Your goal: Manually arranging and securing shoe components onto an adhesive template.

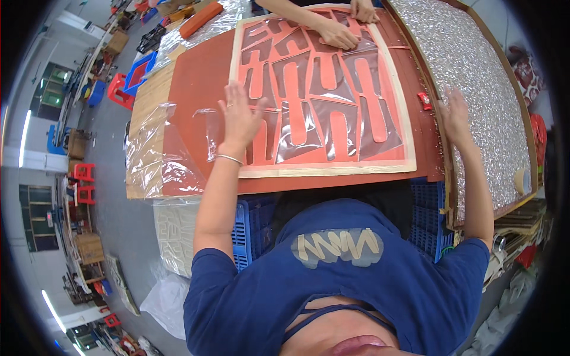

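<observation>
The person's left hand (239, 118) lies flat, fingers spread and gripping nothing, on the clear film (309, 113) covering the orange cut-out sheet (323, 95) at the picture's centre. The right hand (456, 115), open too, rests at three o'clock on the glittery board (475, 65). Smoothing the film likely goes best in even strokes outward from the middle. A co-worker's hands (338, 32) press at twelve o'clock. The table (148, 107) stands in a workshop with red stools (83, 172) at nine o'clock.
</observation>
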`<act>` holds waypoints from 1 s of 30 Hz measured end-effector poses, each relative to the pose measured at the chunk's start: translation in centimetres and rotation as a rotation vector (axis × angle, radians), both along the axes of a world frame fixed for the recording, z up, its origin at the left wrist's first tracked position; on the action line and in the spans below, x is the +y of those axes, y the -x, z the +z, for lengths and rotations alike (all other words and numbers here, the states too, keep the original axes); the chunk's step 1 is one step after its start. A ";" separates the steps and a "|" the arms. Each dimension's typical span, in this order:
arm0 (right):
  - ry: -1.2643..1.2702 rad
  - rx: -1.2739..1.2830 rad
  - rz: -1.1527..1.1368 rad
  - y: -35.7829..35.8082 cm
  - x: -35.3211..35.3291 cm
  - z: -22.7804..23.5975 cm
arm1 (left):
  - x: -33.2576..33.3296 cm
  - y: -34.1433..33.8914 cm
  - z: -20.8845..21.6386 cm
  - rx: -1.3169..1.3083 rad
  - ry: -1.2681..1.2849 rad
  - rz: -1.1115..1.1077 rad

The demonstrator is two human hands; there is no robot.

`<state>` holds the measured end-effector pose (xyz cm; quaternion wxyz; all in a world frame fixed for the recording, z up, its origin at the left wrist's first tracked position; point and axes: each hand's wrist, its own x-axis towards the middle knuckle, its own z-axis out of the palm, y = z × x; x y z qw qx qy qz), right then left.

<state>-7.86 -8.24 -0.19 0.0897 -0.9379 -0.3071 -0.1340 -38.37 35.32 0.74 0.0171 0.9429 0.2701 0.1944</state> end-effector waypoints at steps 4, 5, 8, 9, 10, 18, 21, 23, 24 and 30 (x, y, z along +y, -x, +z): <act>0.083 0.134 -0.313 -4.0 -11.9 -5.4 | 1.1 -1.4 -2.9 0.399 0.182 0.035; 0.132 0.225 -0.364 -3.7 -12.7 -6.0 | 1.2 -1.5 -2.9 0.347 0.255 0.045; 0.246 0.273 -0.447 -1.7 -10.8 -4.1 | 3.5 -0.8 -4.3 0.131 0.491 -0.042; 0.270 0.246 -0.410 -1.7 -9.9 -4.2 | 4.1 -0.4 -4.9 0.033 0.576 -0.074; 0.296 0.217 -0.376 -1.4 -8.9 -4.2 | 4.2 0.4 -5.2 -0.062 0.666 -0.111; 0.123 0.156 -0.236 1.2 -6.9 -4.5 | -5.2 6.4 -2.8 0.354 0.343 -0.001; 0.197 0.135 -0.366 -0.3 -11.1 -0.8 | -6.6 9.2 -3.7 0.345 0.294 0.053; 0.253 0.122 -0.678 -2.6 -16.5 1.2 | -7.5 10.1 -4.2 0.325 0.294 0.080; 0.214 0.081 -0.856 -3.4 -20.8 1.3 | -8.1 10.2 -4.6 0.250 0.258 0.072; 0.406 0.051 -1.167 -1.5 -33.4 3.9 | -7.6 9.4 -5.5 0.032 0.375 0.125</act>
